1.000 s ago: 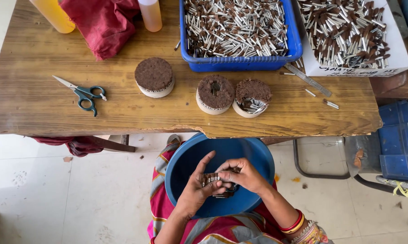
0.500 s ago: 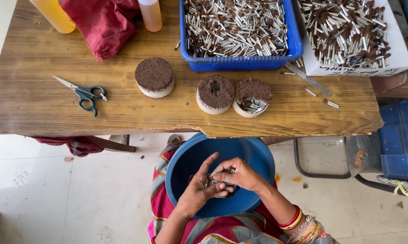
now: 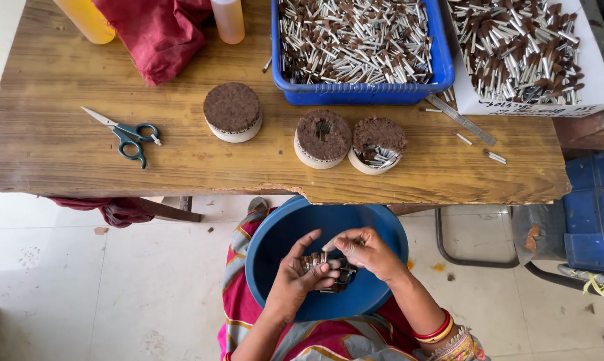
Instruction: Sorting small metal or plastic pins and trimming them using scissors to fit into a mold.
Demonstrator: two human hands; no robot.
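Sticks (image 3: 314,262), brown-tipped, are sitting bunched in the gripping left hand (image 3: 300,279); the right hand (image 3: 363,251) is pinching 1 above the blue basin (image 3: 265,247), where loosening fingers could be spilling them.

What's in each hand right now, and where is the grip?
The left hand cups a small bundle of brown-tipped metal sticks across its fingers. The right hand pinches one stick near its end, over the blue basin. The exact grip point is too small to tell.
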